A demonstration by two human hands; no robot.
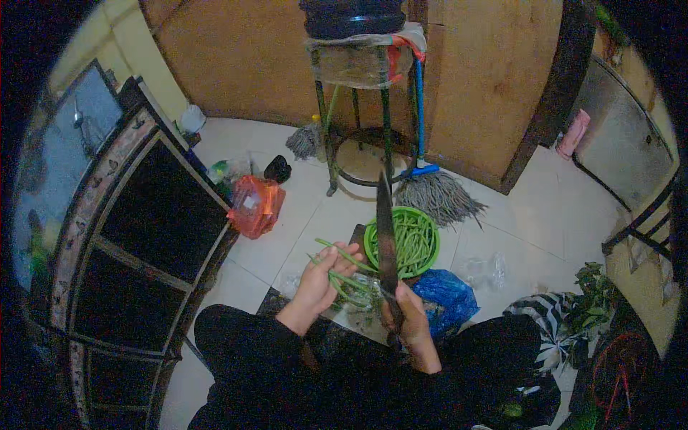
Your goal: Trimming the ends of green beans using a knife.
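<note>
Long green beans (344, 280) lie in my left hand (318, 279), pinched between thumb and fingers, their ends hanging toward the right. My right hand (411, 317) grips a large knife (386, 231) by its handle. The dark blade points up and away from me, partly in front of a round green basket (436, 244). Many green beans (414, 242) fill that basket. Between my hands, clear plastic (352, 312) lies low down with green scraps on it. A crumpled blue plastic bag (446, 301) sits just right of my right hand.
Ahead, a metal stand (386, 118) carries a dark container (352, 19); a mop (438, 196) leans there. An orange plastic bag (257, 207) lies beside the dark cabinet (161, 209) at left. Clear plastic (486, 269), a striped bag (543, 322) and leafy greens (594, 301) are at right.
</note>
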